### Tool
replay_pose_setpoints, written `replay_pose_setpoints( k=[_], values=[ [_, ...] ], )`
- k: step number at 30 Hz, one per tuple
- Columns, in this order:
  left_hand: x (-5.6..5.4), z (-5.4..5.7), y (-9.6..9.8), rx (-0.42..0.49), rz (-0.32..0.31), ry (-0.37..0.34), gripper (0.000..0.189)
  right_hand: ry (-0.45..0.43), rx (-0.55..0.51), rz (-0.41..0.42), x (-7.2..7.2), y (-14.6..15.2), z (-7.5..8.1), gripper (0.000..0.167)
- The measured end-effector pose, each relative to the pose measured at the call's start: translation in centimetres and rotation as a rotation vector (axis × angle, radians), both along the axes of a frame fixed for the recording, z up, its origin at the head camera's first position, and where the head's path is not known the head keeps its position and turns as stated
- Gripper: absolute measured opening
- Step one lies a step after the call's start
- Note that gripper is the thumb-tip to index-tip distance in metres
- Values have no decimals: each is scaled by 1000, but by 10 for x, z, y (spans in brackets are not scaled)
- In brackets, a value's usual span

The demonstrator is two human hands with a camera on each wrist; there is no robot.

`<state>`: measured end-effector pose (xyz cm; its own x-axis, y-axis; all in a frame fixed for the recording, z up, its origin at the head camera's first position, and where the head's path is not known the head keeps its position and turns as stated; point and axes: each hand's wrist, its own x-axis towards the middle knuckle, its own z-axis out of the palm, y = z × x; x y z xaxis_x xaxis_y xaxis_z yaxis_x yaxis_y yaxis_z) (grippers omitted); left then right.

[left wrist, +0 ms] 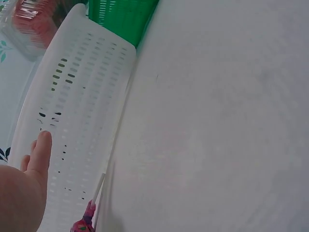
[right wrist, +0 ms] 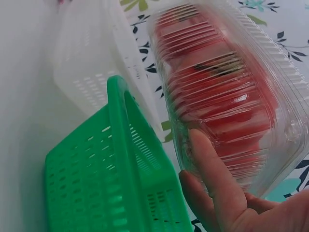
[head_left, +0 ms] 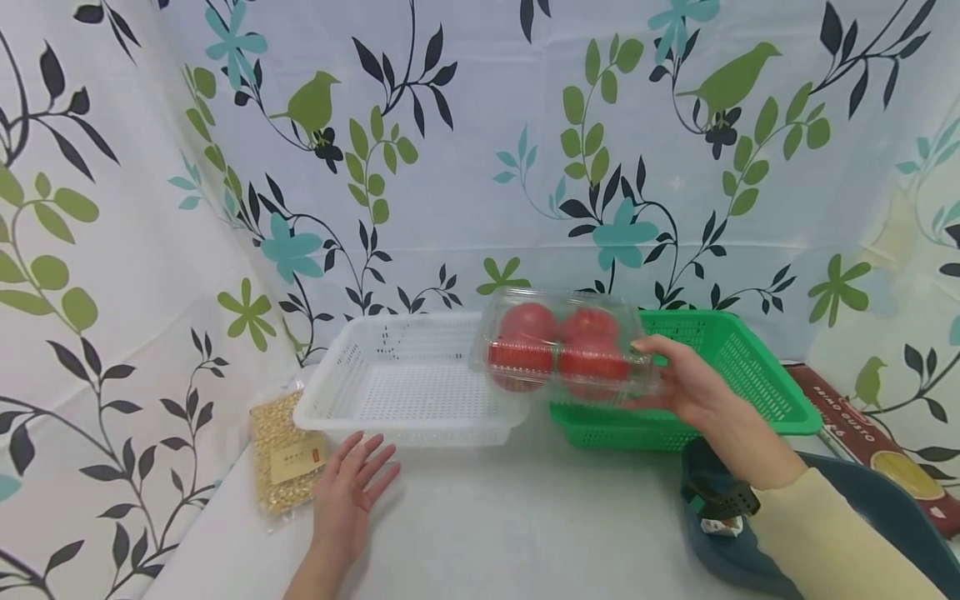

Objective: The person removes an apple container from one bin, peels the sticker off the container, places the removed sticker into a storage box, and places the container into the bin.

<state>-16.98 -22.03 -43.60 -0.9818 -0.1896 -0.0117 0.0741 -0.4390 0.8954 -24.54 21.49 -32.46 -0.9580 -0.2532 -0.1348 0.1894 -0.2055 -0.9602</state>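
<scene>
A clear plastic box (head_left: 487, 333) with red tomatoes (head_left: 592, 358) inside is up over the gap between two baskets. Its right end is gripped by my right hand (head_left: 693, 383), fingers and thumb on the plastic. In the right wrist view the lid of the box (right wrist: 231, 96) looks closed. Below it stand a white basket (head_left: 405, 392) on the left and a green basket (head_left: 750, 358) on the right. My left hand (head_left: 351, 492), fingers spread and holding nothing, is by the white basket's front left corner.
A bag of pale grains (head_left: 277, 417) lies at left. At right sit a dark blue tray (head_left: 847, 500) with a small packet (head_left: 722, 527), and a dark red package (head_left: 862, 425). The left wrist view shows a pink-wrapped lollipop (left wrist: 86, 222) beside the white basket.
</scene>
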Motion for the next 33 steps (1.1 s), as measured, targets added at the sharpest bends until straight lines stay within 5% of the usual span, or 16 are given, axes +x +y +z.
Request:
replay_pose_setpoints(
  k=[7, 19, 27, 33],
  values=[
    [-13, 7, -13, 166, 38, -73, 71, -21, 0, -10, -9, -17, 5, 49],
    [-30, 8, -17, 483, 139, -78, 67, -49, 8, -24, -29, -55, 6, 69],
    [-37, 4, -12, 445, 234, -101, 36, -78, 8, -39, -45, -85, 4, 70],
    [-41, 3, -10, 393, 279, -105, 34, -78, 35, -39, -54, -102, 7, 73]
  ],
)
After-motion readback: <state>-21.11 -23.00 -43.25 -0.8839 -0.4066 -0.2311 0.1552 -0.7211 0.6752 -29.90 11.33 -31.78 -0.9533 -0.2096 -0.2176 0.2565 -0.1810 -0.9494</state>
